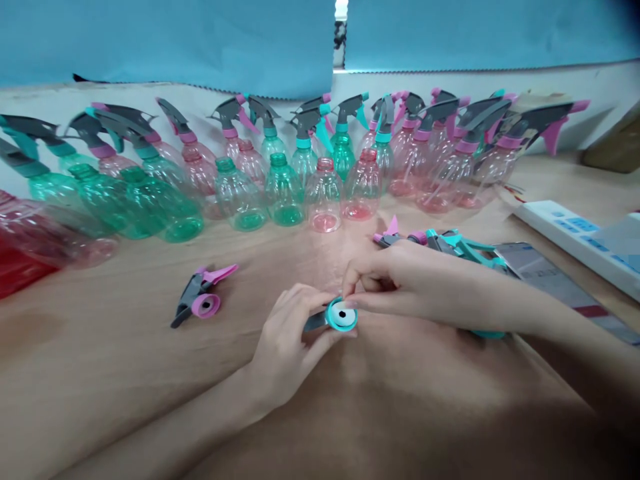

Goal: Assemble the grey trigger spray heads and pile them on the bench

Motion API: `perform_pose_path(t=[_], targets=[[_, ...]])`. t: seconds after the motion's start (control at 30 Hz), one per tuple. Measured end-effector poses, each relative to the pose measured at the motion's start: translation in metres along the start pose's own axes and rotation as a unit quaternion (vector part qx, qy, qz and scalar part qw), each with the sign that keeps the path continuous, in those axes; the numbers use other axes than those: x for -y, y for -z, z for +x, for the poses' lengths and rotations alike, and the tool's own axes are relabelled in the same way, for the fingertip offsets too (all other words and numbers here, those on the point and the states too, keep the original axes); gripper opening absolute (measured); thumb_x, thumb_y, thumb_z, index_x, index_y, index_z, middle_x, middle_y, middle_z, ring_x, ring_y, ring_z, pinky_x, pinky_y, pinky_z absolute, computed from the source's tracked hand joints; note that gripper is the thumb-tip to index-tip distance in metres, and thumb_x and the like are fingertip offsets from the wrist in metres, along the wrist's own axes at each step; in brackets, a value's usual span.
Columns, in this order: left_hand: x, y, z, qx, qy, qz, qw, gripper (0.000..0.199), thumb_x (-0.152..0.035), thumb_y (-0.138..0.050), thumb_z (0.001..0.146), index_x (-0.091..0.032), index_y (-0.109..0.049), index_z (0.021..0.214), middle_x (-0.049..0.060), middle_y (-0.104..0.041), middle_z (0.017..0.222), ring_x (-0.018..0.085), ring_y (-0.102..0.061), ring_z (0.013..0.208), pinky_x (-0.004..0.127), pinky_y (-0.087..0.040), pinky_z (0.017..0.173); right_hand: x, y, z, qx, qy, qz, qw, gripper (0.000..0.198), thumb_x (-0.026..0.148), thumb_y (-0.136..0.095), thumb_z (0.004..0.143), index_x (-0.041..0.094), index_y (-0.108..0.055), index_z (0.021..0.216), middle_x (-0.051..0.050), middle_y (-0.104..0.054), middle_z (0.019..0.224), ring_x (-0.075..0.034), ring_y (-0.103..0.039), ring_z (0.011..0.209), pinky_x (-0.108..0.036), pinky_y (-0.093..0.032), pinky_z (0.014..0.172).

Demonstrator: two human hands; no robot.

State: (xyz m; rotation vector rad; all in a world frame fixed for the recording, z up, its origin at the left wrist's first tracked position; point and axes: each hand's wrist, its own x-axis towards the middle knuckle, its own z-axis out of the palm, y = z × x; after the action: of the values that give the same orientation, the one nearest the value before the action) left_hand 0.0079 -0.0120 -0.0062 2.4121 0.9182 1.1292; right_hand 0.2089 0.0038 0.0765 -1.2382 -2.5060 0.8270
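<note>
The left hand holds a teal-collared spray head above the near middle of the wooden table, its fingers curled along the far side and its thumb stretched along the near side. The collar's open end faces up toward the viewer, and a white washer with a small dark hole sits inside it. The right hand comes in from the right, thumb and forefinger drawn nearly together and touching the collar's far right rim; whether they pinch the rim, the washer or neither, I cannot tell. Its other fingers are bent inward.

To the left, a pink-collared spray head lies on its side, apart from the hands. Beyond the right forearm is a small pile of spray heads, pink and teal (partly hidden by that arm). Farther right lie a phone and, just past it, a white power strip.

Across the far side stands a crowd of clear green and pink bottles. Those at the front, such as a green bottle and a pink bottle, have open necks; many behind carry sprayers. Blue cloth hangs behind them.
</note>
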Motion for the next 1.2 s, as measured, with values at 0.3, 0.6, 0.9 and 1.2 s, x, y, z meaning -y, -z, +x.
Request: perform_pose_path(t=[0.3, 0.6, 0.9, 1.2], targets=[[0.0, 0.001, 0.001, 0.0, -0.007, 0.0, 1.0, 0.023, -0.024, -0.062, 0.084, -0.02, -0.054, 0.106, 0.003, -0.063, 0.086, 0.017, -0.059, 0.079, 0.031, -0.047, 0.069, 0.004, 0.001, -0.007, -0.077, 0.032, -0.068, 0.994, 0.009, 0.02, -0.058, 0.08, 0.021, -0.061, 0.071, 0.008, -0.049, 0.052, -0.006, -0.036, 0.046, -0.021, -0.025, 0.046], [0.002, 0.001, 0.001, 0.002, -0.024, 0.005, 1.0, 0.027, -0.022, -0.064, 0.083, -0.019, -0.053, 0.108, 0.002, -0.063, 0.085, 0.017, -0.055, 0.079, 0.03, -0.045, 0.068, 0.003, 0.0, -0.008, -0.043, 0.082, -0.096, 0.991, 0.021, 0.016, -0.056, 0.08, 0.019, -0.054, 0.059, 0.009, -0.038, 0.048, -0.007, -0.022, 0.045, -0.023, -0.02, 0.047], [0.0, 0.003, 0.001, -0.007, -0.029, 0.021, 0.999, 0.026, -0.025, -0.063, 0.084, -0.02, -0.053, 0.108, 0.003, -0.061, 0.083, 0.018, -0.053, 0.079, 0.031, -0.044, 0.069, 0.007, -0.002, -0.008, -0.04, 0.088, -0.088, 0.991, 0.024, 0.011, -0.054, 0.079, 0.018, -0.049, 0.057, 0.009, -0.037, 0.049, -0.006, -0.027, 0.047, -0.023, -0.022, 0.048], [0.002, 0.003, 0.001, -0.005, -0.036, 0.035, 0.999, 0.022, -0.029, -0.058, 0.087, -0.019, -0.053, 0.106, 0.003, -0.06, 0.083, 0.018, -0.051, 0.079, 0.031, -0.043, 0.069, 0.007, -0.009, -0.013, -0.066, 0.103, -0.09, 0.988, 0.016, 0.009, -0.053, 0.078, 0.018, -0.055, 0.066, 0.01, -0.036, 0.052, -0.006, -0.024, 0.045, -0.024, -0.022, 0.05]])
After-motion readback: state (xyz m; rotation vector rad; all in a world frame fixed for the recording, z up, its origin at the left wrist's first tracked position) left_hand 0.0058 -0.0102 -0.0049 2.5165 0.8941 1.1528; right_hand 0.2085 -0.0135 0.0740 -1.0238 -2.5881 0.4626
